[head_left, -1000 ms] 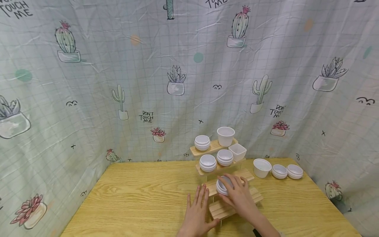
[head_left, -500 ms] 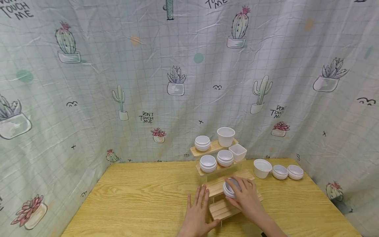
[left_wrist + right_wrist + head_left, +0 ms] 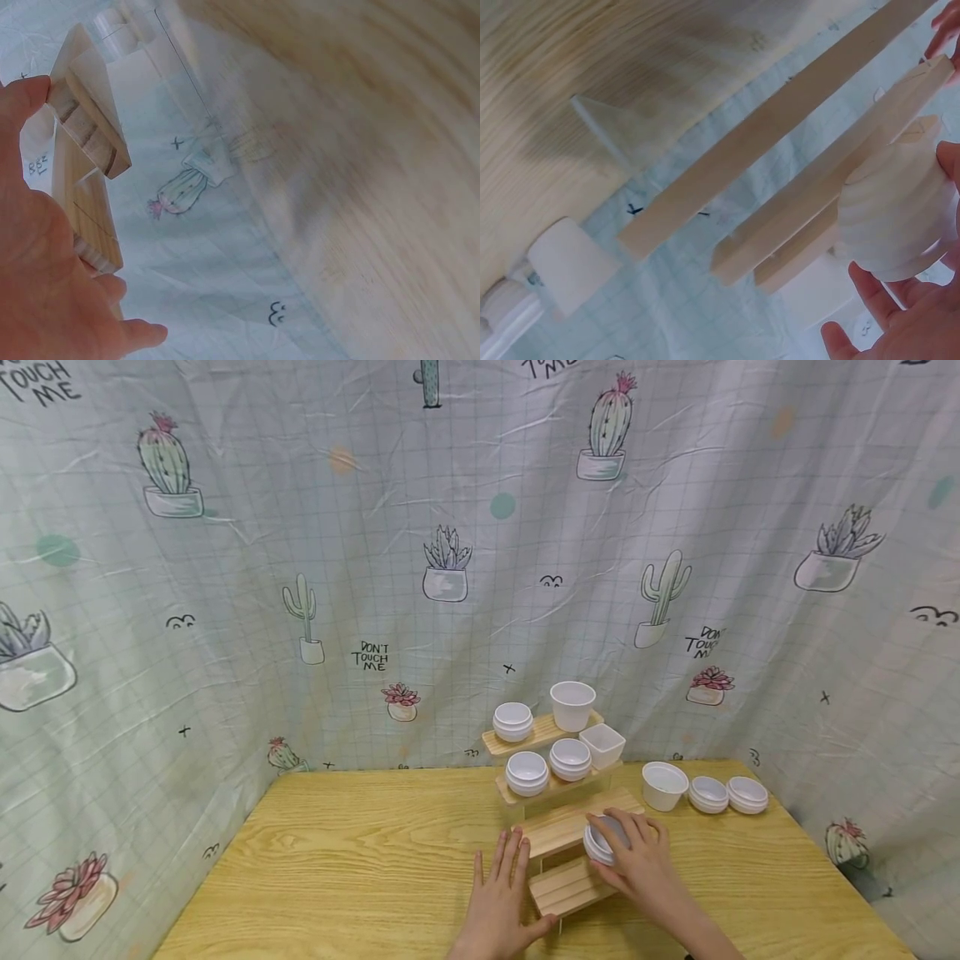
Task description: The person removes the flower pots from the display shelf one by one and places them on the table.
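My right hand [image 3: 639, 858] grips a small round white pot [image 3: 600, 843] with ridged sides, thumb on the near side and fingers over the rim. The pot is at the right part of the lower steps of a tiered wooden shelf [image 3: 555, 828]; in the right wrist view the pot [image 3: 896, 214] shows close beside the wooden boards. My left hand [image 3: 497, 897] rests along the shelf's left end with fingers spread and mostly straight. Its thumb touches the end of the lowest board [image 3: 90, 120] in the left wrist view, and its fingers reach the board above.
Two round pots and a square pot [image 3: 602, 745] stand on the second step from the top. The top step bears a round pot [image 3: 513, 722] and a taller cup-shaped pot [image 3: 572, 707]. Right of the shelf, on the wooden table [image 3: 360, 860], another cup-shaped pot [image 3: 664, 787] and two round pots stand.
My right hand has slid the round pot to the right along the shelf, from near the middle of the step toward its right end. The left hand has stayed in place.
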{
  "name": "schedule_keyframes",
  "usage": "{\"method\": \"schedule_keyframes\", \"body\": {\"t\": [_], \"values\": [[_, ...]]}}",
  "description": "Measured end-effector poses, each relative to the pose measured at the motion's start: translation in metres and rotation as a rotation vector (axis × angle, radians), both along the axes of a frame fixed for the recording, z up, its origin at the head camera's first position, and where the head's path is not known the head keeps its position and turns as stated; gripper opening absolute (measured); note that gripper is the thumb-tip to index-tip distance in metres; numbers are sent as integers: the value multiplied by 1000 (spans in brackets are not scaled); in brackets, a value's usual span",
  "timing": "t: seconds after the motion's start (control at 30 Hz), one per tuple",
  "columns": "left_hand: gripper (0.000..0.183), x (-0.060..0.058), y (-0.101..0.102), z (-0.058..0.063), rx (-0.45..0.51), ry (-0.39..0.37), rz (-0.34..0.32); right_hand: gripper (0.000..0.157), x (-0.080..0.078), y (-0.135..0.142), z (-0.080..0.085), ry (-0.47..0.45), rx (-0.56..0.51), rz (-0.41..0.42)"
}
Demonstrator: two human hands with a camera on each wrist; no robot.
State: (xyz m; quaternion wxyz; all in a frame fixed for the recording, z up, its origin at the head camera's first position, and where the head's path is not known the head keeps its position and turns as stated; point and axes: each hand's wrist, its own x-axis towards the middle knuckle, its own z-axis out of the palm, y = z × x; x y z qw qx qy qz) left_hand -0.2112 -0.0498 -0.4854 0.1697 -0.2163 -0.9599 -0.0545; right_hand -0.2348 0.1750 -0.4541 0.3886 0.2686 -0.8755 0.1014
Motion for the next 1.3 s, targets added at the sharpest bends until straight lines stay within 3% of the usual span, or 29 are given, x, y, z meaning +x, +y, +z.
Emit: {"method": "schedule_keyframes", "body": {"t": [0.7, 1.3], "values": [[97, -1, 0, -1, 1, -11, -3, 59, 2, 35, -11, -29, -36, -40], [97, 1, -1, 0, 6, -2, 3, 53, -6, 68, -18, 37, -21, -87]]}}
